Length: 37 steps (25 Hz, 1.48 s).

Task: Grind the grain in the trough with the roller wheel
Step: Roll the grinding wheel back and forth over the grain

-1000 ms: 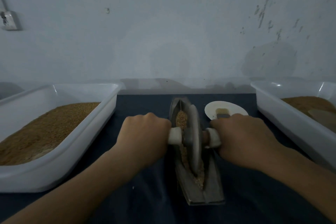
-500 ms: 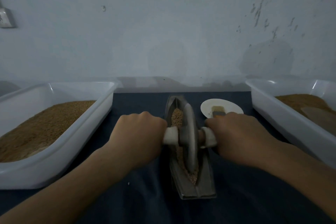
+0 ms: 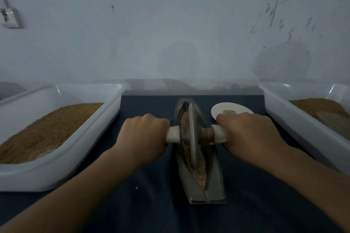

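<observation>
Where the dark blue cloth-covered bench point(image 3: 155, 210) lies nearest, a long boat-shaped grey metal trough point(image 3: 215, 193) runs lengthwise, blunt end toward the person and pointed end away. Tan, coarsely broken grain point(image 3: 198, 173) fills its groove. Upright on edge in that groove, about midway along, stands the thin grey metal roller wheel point(image 3: 192, 138), its wooden axle ending in pale handles. The left hand point(image 3: 144, 134) is curled tight round the left handle, the right hand point(image 3: 246, 134) round the right one. A white plastic left tray point(image 3: 56, 176) and a matching right tray point(image 3: 295, 130), both holding brown material, flank the trough, and a small round white plate point(image 3: 221, 108) sits just beyond the right hand
</observation>
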Motion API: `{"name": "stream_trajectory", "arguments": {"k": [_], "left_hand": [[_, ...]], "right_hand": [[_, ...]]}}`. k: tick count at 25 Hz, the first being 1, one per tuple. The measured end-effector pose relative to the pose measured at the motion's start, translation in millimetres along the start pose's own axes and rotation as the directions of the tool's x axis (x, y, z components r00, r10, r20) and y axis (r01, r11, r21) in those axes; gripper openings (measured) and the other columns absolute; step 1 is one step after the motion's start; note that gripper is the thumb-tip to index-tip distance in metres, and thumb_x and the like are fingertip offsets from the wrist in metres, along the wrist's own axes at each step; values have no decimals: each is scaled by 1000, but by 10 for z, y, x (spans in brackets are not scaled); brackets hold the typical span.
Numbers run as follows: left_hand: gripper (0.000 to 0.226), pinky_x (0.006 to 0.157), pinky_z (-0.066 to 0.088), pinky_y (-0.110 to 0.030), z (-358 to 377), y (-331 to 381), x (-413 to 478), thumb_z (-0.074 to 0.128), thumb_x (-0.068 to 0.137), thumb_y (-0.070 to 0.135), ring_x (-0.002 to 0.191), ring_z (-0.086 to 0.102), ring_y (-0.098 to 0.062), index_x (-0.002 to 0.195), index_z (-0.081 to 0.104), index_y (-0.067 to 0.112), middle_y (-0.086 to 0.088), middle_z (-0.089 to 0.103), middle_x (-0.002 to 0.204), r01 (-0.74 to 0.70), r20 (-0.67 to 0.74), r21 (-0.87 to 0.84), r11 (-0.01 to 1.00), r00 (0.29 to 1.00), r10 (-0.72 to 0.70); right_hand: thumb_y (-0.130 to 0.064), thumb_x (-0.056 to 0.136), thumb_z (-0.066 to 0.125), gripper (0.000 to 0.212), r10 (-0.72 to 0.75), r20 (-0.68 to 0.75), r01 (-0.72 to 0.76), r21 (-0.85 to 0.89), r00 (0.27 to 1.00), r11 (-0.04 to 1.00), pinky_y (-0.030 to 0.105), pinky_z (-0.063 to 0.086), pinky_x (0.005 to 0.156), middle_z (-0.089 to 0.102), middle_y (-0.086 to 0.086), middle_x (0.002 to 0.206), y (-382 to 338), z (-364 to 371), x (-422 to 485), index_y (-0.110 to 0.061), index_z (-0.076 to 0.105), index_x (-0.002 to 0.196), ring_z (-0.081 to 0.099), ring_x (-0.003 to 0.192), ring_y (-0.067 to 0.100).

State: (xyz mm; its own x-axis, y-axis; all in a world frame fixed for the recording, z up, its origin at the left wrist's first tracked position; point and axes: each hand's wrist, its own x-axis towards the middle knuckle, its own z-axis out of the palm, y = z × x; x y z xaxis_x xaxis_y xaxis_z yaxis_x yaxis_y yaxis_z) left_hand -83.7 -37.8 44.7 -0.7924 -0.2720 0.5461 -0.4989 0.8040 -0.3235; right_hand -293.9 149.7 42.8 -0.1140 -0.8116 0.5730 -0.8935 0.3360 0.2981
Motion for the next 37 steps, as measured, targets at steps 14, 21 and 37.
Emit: {"name": "stream_trajectory", "arguments": {"k": [14, 21, 37], "left_hand": [[42, 47, 9, -20, -118, 28, -15, 74, 63, 41, 44, 14, -9, 64, 33, 34, 14, 16, 55, -6, -6, 8, 1000, 1000, 6], [6, 56, 34, -31, 98, 50, 522, 59, 88, 30, 63, 52, -22, 88, 61, 25, 5, 43, 70, 154, 132, 66, 986, 978, -161], [8, 62, 38, -34, 181, 27, 633, 55, 90, 26, 68, 51, -22, 91, 62, 24, 2, 52, 77, 229, 232, -40, 973, 949, -214]], "right_hand": [[-46, 71, 67, 22, 79, 36, -79, -2, 996, 997, 20, 10, 47, 29, -14, 56, 54, -30, -98, -35, 48, 75, 34, 48, 14], [-33, 83, 65, 11, 255, 238, -265, 11, 937, 964, 29, 31, 55, 56, -9, 80, -19, 138, 494, -31, 54, 86, 50, 70, 17], [-29, 85, 67, 14, 208, 280, -209, -30, 937, 978, 30, 38, 60, 56, -5, 82, 3, 129, 717, -30, 53, 86, 51, 72, 18]]}}
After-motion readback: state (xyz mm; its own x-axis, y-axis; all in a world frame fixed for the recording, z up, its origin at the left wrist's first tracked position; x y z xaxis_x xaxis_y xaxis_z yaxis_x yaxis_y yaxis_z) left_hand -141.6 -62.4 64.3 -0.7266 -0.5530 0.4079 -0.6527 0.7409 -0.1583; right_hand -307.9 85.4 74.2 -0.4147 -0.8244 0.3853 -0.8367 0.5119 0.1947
